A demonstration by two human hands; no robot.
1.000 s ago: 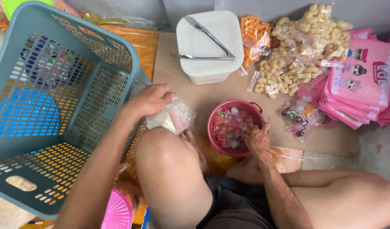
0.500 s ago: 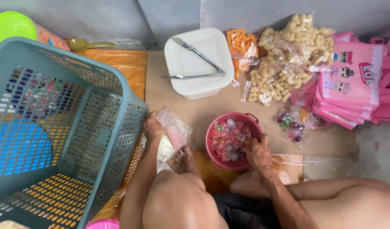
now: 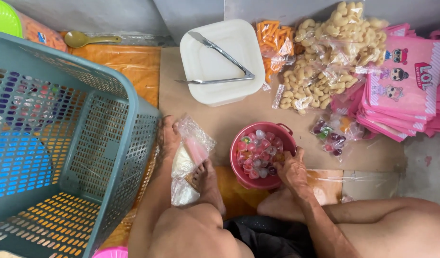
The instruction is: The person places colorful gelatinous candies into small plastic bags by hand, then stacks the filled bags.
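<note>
Left of the pink bucket (image 3: 263,155), the left hand (image 3: 168,137) pins clear bags (image 3: 191,148); its fingers seem pressed flat. The right hand (image 3: 292,168) curls narrow fingers over the bucket's rim, best pinching one wrapped candy (image 3: 258,153) at a time.

Even, soft daylight fills the view, bright without harsh glare. Shadows are faint, darkest under the legs at the bottom. The white tub (image 3: 223,59) and tongs (image 3: 219,59) shine mildly. Focus is sharp throughout; the basket (image 3: 62,143) bends slightly near the left edge.
</note>
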